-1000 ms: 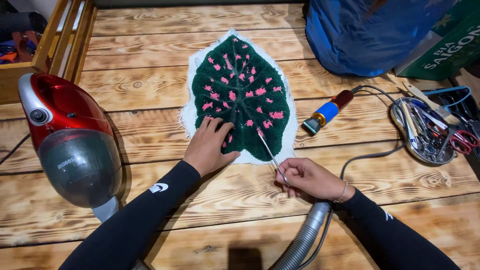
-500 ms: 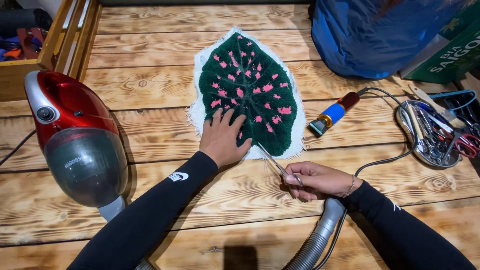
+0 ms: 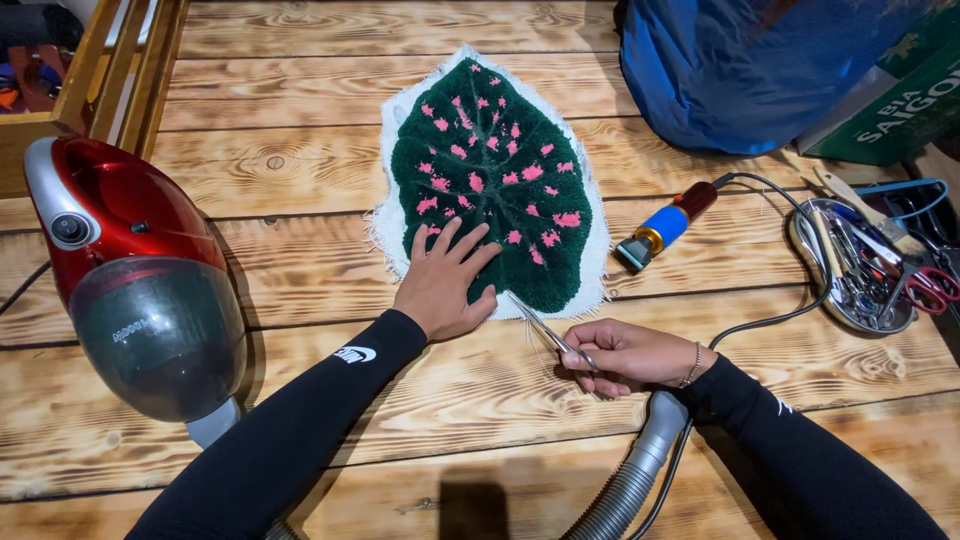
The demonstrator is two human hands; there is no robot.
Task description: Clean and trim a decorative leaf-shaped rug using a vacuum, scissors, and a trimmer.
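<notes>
Vacuum cleaner (image 3: 135, 285), red with a grey dust cup, is lying at the left edge of the table (image 3: 300, 170), unchanged against the earlier frames apart from the camera's own shift. Moving right, the left hand (image 3: 443, 283) is pressing flat on the lower left edge of the leaf-shaped tufted rug (image 3: 497, 185), fingers spread wide; it has slid slightly downward along that edge over the last second. The rug, dark green with pink flecks on a white backing, is lying at the table's centre. The right hand (image 3: 625, 355) has drawn back toward the body and is now resting just below the rug's lower tip, fingers closed on small scissors (image 3: 548, 331) whose points are touching the frayed backing there. Judged from this, trimming is progressing along the bottom margin. Further right, a blue-handled corded tool (image 3: 665, 227) and a metal tray of tools (image 3: 850, 265) are lying untouched.
</notes>
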